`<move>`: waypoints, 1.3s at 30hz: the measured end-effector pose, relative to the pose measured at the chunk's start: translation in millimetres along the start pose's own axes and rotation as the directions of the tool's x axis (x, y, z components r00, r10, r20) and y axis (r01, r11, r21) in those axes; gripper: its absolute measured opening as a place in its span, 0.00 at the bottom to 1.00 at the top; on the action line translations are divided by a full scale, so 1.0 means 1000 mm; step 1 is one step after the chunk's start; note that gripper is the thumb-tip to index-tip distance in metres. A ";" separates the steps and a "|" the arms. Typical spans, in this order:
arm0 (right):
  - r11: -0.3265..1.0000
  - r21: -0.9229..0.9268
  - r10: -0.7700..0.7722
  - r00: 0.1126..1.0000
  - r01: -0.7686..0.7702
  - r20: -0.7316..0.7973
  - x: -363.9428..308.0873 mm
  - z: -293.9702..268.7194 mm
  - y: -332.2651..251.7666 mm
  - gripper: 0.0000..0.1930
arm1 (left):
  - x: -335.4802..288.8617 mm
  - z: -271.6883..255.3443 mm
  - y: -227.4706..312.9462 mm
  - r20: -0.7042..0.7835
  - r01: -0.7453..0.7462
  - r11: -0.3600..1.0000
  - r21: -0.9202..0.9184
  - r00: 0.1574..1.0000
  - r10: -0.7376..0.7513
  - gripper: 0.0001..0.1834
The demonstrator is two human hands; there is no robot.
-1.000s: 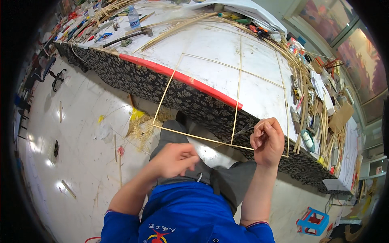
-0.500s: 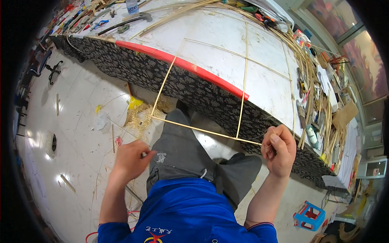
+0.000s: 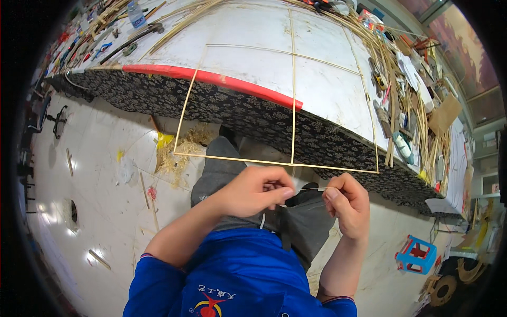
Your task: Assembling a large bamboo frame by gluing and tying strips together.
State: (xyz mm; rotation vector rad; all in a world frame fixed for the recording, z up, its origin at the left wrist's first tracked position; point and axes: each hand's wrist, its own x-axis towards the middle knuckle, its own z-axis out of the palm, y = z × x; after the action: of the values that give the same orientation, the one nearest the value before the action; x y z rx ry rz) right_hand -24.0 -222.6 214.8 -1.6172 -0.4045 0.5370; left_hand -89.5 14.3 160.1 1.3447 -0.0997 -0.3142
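A rectangular frame of thin bamboo strips (image 3: 240, 159) with a middle crossbar rests partly on the white tabletop. Its near side juts out past the table edge, above my legs. Just below that near side my two hands face each other. My left hand (image 3: 259, 191) is closed, thumb against curled fingers. My right hand (image 3: 349, 203) pinches with thumb and forefinger. A thin pale thread (image 3: 312, 188) runs between both sets of fingertips. Neither hand touches the frame, whose near right corner lies just beyond my right hand.
A red strip (image 3: 211, 78) covers part of the table edge over dark patterned cloth (image 3: 142, 98). Bamboo strips and tools crowd the table's right side; a hammer (image 3: 129, 42) and a bottle (image 3: 136, 15) lie far left. Shavings (image 3: 185, 150) and a blue stool (image 3: 416, 254) are on the floor.
My left hand has moved right and up, close to my right hand. My right hand has come away from the frame's near right corner. The thread now spans both hands.
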 end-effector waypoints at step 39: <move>0.877 0.480 0.160 0.950 -0.013 -0.267 0.077 0.025 0.169 0.16 | 0.073 -0.054 -0.016 -0.183 0.088 0.644 0.760 0.980 0.082 0.10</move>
State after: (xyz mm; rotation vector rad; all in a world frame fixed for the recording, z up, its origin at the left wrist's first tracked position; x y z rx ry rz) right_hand 17.3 -179.2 37.7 -1.2131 0.0350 0.4086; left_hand -8.8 41.5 124.6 2.2346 -0.0595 -0.1239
